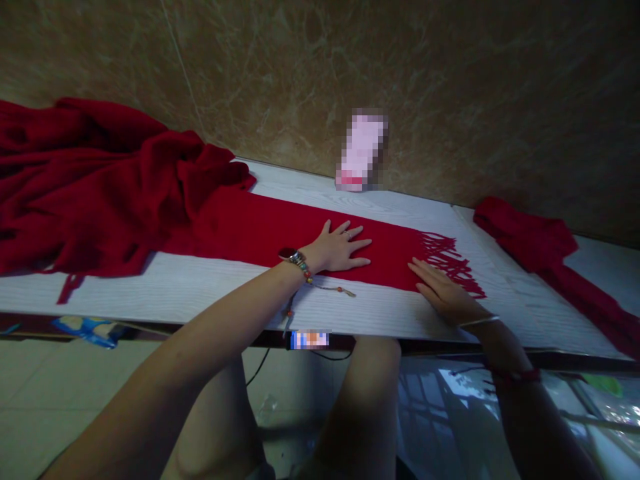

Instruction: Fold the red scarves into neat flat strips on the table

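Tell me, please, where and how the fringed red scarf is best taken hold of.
I would likely pinch the red scarf just inside its fringe, coming from the right: it lies flat there, with a straight edge, unlike the bunched cloth at left. The right hand is at that end.

Red cloth heap (pixel 100 187) is being cut off by left edge, second red cloth (pixel 535 243) by right edge. Pink item (pixel 361 150) and small object (pixel 310 340) at table (pixel 125 297) front are being blurred by pixelation. Red strip (pixel 280 227) is being partly covered by left hand (pixel 336 251) and right hand (pixel 443 290). Both arms (pixel 225 313) are being cropped at bottom.
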`<action>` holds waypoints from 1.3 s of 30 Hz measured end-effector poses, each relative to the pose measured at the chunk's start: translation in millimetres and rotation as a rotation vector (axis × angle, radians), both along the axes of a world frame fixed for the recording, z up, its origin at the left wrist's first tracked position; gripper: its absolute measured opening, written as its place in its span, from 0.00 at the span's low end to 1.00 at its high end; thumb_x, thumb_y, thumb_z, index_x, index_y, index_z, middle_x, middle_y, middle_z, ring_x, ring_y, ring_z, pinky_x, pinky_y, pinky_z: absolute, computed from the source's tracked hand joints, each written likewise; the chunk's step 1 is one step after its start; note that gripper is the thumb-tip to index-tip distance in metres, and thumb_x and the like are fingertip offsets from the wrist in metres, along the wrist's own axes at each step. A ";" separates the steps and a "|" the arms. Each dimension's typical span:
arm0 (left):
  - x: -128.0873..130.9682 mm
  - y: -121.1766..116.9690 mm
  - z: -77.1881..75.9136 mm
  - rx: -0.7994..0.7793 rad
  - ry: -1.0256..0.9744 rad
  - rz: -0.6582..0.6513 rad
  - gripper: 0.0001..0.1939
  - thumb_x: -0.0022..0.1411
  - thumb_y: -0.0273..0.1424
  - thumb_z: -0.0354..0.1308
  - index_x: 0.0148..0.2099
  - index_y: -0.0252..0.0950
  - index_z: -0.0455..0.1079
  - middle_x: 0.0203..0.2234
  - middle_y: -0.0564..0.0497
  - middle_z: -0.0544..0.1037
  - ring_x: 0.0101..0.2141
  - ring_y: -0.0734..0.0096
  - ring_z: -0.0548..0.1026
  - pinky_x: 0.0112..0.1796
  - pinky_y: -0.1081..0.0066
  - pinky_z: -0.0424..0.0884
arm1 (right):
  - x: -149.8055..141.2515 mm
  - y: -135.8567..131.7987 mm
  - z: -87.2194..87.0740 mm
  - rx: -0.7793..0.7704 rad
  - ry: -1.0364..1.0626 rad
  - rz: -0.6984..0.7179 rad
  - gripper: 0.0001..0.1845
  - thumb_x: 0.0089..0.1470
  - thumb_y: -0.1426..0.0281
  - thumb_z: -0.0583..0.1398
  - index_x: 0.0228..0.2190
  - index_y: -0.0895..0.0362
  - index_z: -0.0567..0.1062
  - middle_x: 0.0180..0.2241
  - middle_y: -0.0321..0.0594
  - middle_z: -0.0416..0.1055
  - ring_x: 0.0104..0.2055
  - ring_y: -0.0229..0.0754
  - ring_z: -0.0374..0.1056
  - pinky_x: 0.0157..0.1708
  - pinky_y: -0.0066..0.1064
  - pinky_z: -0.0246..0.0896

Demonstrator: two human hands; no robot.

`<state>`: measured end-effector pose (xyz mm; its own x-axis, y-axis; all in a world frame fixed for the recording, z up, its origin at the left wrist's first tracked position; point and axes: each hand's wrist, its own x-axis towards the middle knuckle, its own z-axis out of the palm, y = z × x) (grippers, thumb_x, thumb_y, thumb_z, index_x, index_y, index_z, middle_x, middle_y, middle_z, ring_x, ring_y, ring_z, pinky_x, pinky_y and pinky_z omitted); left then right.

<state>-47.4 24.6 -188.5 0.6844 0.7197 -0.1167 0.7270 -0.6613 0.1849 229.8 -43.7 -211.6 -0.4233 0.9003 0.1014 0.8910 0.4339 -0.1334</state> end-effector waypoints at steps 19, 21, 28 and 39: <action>2.0 -6.7 0.9 0.034 -0.101 -0.202 0.31 0.65 0.49 0.43 0.65 0.41 0.54 0.66 0.45 0.51 0.65 0.53 0.45 0.60 0.44 0.42 | 14.5 -14.1 27.3 0.212 -0.385 0.206 0.18 0.52 0.76 0.50 0.34 0.57 0.79 0.34 0.45 0.79 0.36 0.45 0.75 0.35 0.35 0.70; 3.2 -7.7 -0.1 0.006 -0.092 -0.206 0.32 0.65 0.50 0.44 0.66 0.42 0.53 0.66 0.46 0.50 0.65 0.53 0.44 0.60 0.44 0.41 | 14.6 -11.9 29.2 0.221 -0.413 0.255 0.17 0.53 0.75 0.50 0.34 0.58 0.79 0.34 0.45 0.79 0.36 0.45 0.75 0.35 0.34 0.70; 1.5 -5.9 -1.3 -0.016 -0.060 -0.202 0.32 0.65 0.50 0.42 0.67 0.42 0.50 0.66 0.46 0.48 0.65 0.54 0.43 0.60 0.45 0.40 | 14.8 -9.2 33.6 0.181 -0.436 0.261 0.17 0.52 0.75 0.51 0.36 0.56 0.78 0.37 0.44 0.79 0.38 0.45 0.74 0.38 0.35 0.68; 2.1 -3.6 -2.6 -0.003 -0.058 -0.204 0.32 0.65 0.50 0.42 0.66 0.42 0.51 0.66 0.47 0.50 0.65 0.56 0.45 0.61 0.47 0.41 | 7.5 -3.5 39.1 0.156 -0.482 0.276 0.17 0.54 0.74 0.50 0.32 0.56 0.79 0.32 0.45 0.78 0.33 0.45 0.73 0.35 0.35 0.66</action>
<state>-45.3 21.0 -191.1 0.8213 0.5656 -0.0749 0.5665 -0.7929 0.2246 237.3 -47.3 -172.6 -0.6717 0.7398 -0.0383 0.6862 0.6409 0.3442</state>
